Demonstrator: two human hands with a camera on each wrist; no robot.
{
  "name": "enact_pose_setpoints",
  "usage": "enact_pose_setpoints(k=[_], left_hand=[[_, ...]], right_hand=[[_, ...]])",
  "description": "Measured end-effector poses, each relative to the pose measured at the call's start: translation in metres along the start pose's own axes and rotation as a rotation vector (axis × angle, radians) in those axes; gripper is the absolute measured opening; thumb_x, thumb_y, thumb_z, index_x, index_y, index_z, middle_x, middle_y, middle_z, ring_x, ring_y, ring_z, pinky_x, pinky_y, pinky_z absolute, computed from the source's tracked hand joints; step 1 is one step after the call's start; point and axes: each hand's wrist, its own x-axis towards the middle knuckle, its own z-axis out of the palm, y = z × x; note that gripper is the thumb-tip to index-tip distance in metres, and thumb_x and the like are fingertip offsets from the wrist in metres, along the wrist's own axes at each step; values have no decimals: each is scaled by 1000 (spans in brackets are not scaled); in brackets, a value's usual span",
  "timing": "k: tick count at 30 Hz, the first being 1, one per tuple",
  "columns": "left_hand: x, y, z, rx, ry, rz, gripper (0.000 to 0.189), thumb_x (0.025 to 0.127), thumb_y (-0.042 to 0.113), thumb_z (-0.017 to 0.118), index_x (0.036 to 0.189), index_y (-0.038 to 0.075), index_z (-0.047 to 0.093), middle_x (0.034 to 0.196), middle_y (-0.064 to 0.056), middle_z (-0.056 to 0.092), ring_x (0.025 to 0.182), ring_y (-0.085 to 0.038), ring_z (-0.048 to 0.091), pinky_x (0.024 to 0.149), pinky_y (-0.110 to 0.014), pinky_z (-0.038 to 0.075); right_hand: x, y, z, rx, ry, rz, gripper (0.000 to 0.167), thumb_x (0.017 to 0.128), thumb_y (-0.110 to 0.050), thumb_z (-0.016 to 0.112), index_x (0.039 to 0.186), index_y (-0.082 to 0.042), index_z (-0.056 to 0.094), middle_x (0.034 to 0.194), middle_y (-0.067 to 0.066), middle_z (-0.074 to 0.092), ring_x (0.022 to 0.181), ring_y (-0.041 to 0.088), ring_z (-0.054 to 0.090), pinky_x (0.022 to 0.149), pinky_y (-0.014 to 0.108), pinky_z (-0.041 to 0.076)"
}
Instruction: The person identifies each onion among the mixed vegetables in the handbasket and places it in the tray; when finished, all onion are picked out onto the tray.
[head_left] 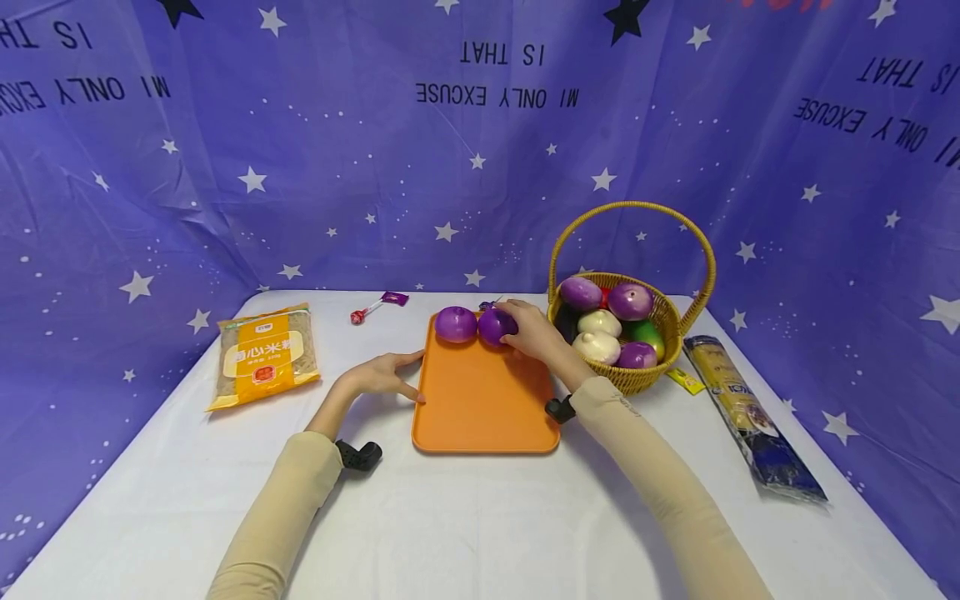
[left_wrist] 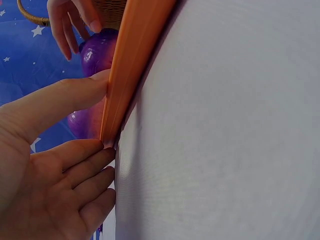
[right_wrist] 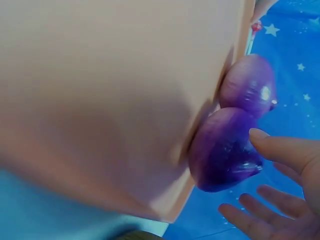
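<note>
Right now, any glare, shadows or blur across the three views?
Head: soft shadow beside the left sleeve on the white table; left wrist: small highlight on a purple onion, shadow along the orange tray; right wrist: glints on both purple onions, broad shadow across the tray, its surface soft-looking.

Backdrop [head_left: 495, 208] reads "MI ONLY EXCUSE IS THAT" upside down, yellow bag [head_left: 264, 357] "米粉".
</note>
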Motion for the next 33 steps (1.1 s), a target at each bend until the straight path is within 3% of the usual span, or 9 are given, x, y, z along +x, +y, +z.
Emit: enact_pose_setpoints(k=[10,18,25,33], left_hand=[[-2,1,-1,2,2,-8,97,74,38,81,151,7,30,152,-19,32,140,-40,26,113,-57,20],[-1,1,-1,10,-1,5,97,75,38,80,151,6,30,152,-20,32,139,-41,26,113,-57,20],[-2,2,-1,6,-3,5,96,75,37,81,151,6,30,152,-19,32,140,-41,25,113,-57,19],[-1,1,0,0,2,11,97,74,37,81,151,6,31,152,-20,32,139,-41,26,113,-56,19]], right_hand=[[-24,-13,-28,20,38,-96,61,79,-7,78,135,-3,54,137,22,51,130,35,44,109,46,34],[-48,-8,-59,56,100,-153,60,79,-7,78,134,-4,56,138,21,51,130,34,44,107,47,38],[-63,13,-83,-18,85,-102,59,81,-9,76,135,-5,54,135,18,54,127,34,47,106,49,38],[-66,50,-107,-46,55,-78,62,78,-5,78,134,3,53,135,23,53,125,39,48,104,51,39]])
